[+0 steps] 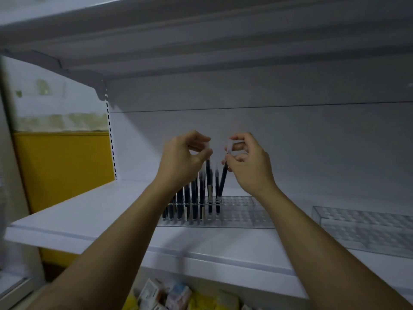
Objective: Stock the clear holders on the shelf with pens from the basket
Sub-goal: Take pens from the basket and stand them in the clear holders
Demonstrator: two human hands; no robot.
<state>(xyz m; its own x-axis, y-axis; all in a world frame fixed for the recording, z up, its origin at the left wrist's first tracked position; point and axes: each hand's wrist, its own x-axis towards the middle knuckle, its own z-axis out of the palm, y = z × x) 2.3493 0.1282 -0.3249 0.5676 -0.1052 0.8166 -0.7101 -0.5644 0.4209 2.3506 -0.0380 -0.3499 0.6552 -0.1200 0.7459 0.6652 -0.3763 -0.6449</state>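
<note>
boxes [165, 294]: nearest, below the shelf edge; small card packs, blurred.
shelf [89, 215]: white, flat, smooth; looks like painted metal.
spare holder [366, 229]: on my right, clear rigid plastic with a hole grid on top; no pens in it.
holder [241, 211]: clear box with a grid of round holes; left part filled, right part free.
row [190, 202]: slim dark pens standing upright in the holder.
left hand [185, 157]: I pinch the pale top of the left pen [209, 175]; it is near upright, low end in the holder.
right hand [248, 162]: I pinch the pale top of the right pen [223, 180]; it is tilted, low end at the holder top.
step: seating two pens, I judge. I should stand the right pen upright over the next free hole, keep a light pinch so the barrel slides down, and avoid nudging the row.
back panel [290, 142]: pale grey, plain, matte.
</note>
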